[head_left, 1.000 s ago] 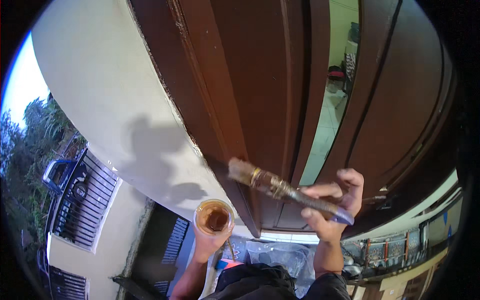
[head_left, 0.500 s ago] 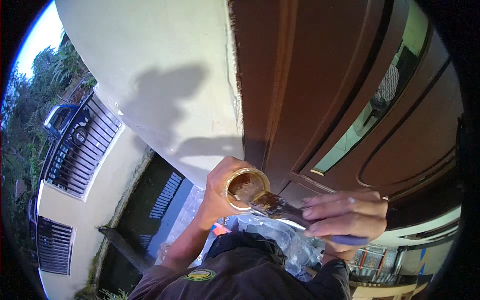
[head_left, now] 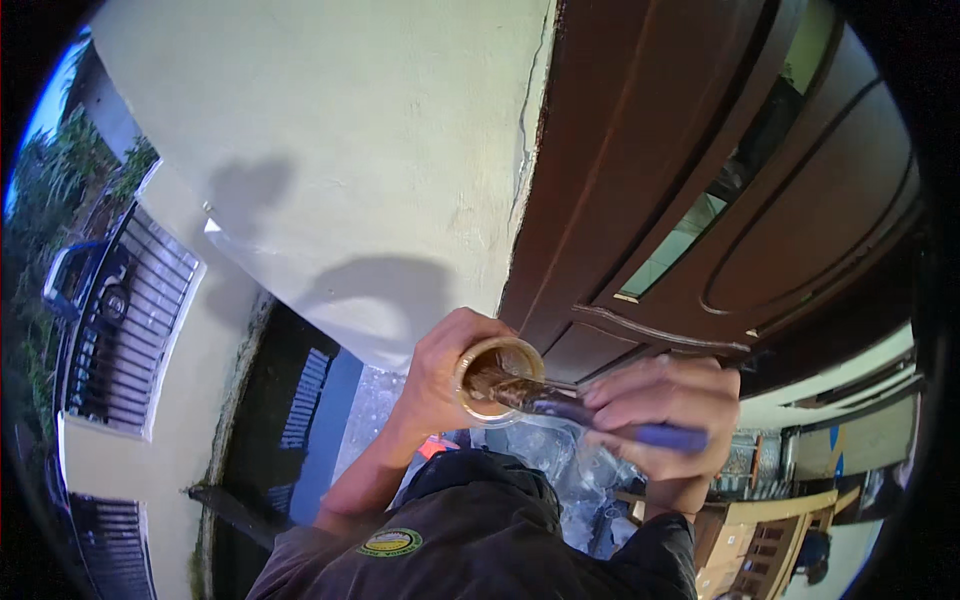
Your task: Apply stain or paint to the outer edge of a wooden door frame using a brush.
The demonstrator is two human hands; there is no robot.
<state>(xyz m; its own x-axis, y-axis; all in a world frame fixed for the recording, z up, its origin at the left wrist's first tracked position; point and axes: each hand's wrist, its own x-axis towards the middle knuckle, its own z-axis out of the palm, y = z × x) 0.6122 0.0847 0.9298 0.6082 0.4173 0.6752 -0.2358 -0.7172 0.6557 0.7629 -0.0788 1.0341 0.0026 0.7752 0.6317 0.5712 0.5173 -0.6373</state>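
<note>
Holding a small varnish cup at lower centre, the left hand wraps it; right hand fingers grip a paintbrush dipped inside, below the brown door.

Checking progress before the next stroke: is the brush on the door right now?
No, the brush in the right hand is dipped into the cup held by the left hand.

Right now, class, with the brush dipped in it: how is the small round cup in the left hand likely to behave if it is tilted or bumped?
The cup looks small and light, since the left hand wraps it alone. It holds brown liquid and is open-topped, so tilting would probably spill. The brush in the right hand leans on its rim and might lever it sideways.
</note>
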